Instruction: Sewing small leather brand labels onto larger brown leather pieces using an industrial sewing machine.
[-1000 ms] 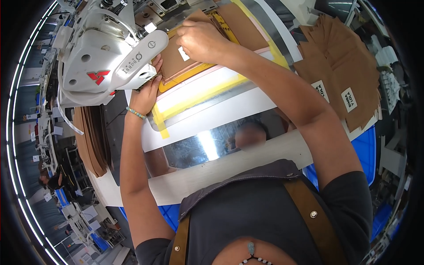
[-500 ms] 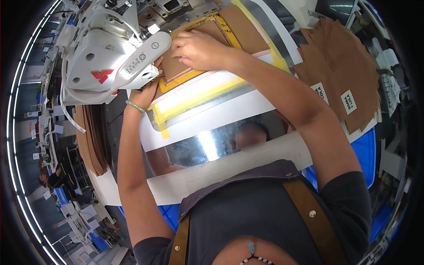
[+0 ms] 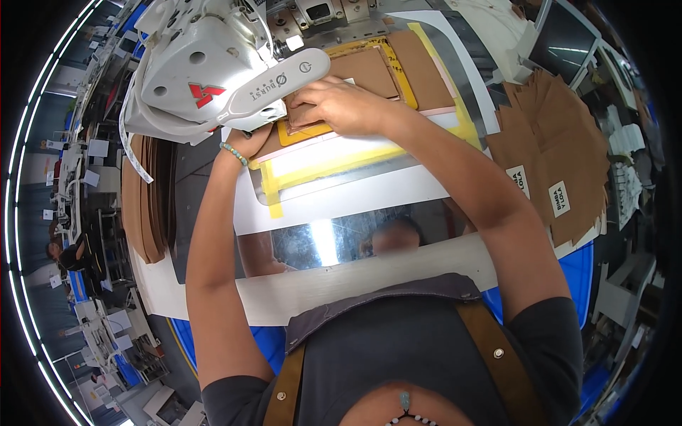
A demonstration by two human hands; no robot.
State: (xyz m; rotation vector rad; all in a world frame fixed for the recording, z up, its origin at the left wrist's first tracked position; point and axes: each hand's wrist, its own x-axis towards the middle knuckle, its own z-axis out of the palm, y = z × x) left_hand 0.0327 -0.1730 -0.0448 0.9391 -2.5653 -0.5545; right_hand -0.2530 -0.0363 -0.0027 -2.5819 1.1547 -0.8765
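Under the white head of a sewing machine [image 3: 202, 78] lies a brown panel [image 3: 362, 71] inside a yellow frame [image 3: 401, 74]. My right hand [image 3: 344, 106] rests over the near part of this frame, its bent, slightly parted fingers on the brown material. I see nothing held in it. A small white piece [image 3: 349, 81] shows just above its knuckles. My left hand [image 3: 250, 139], with a beaded bracelet at the wrist, reaches to the frame's left end. The machine head hides most of its fingers. Beneath the frame is a clear sheet edged with yellow tape [image 3: 341, 167].
Right of the work, a fanned pile of brown pieces [image 3: 547, 149] with white labels lies near a screen [image 3: 565, 42]. Another brown stack [image 3: 148, 202] stands at the left. A shiny metal plate [image 3: 295, 248] and blue bins [image 3: 579, 277] are nearer my body.
The view has shifted, and the machine head appears further right in it. My right hand's fingers now lie lower, beneath the machine's grey-white arm. The left hand's fingers are more hidden.
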